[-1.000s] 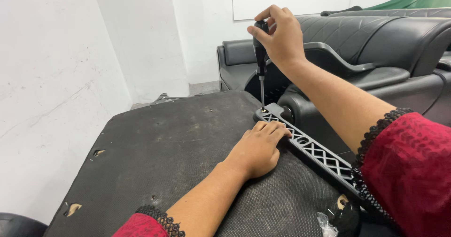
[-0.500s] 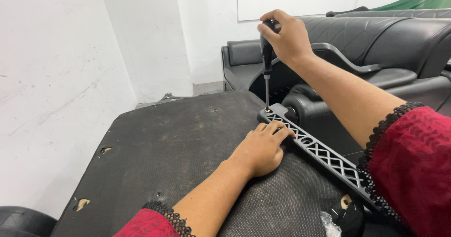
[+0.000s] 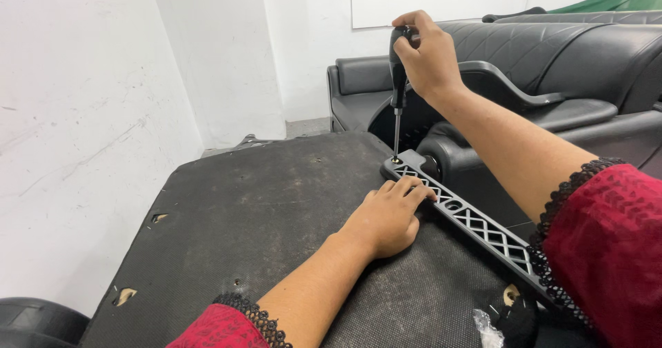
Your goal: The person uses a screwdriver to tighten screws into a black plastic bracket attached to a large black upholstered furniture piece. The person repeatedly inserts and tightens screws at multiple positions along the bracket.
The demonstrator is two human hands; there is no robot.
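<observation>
Two hands work: my right hand (image 3: 429, 58) squeezes the screwdriver (image 3: 398, 79); my left hand (image 3: 386, 217) lies flat and open against the black grille (image 3: 476, 220).

VIEW: head, single camera | POSITION: above near edge of the dark felt-covered panel (image 3: 262, 210) | FACING: forward and down, toward far edge, white wall (image 3: 83, 114) left, black leather seats (image 3: 572, 52) beyond | RANGE: close, arm's reach | OVERLAP: none, one view
</observation>
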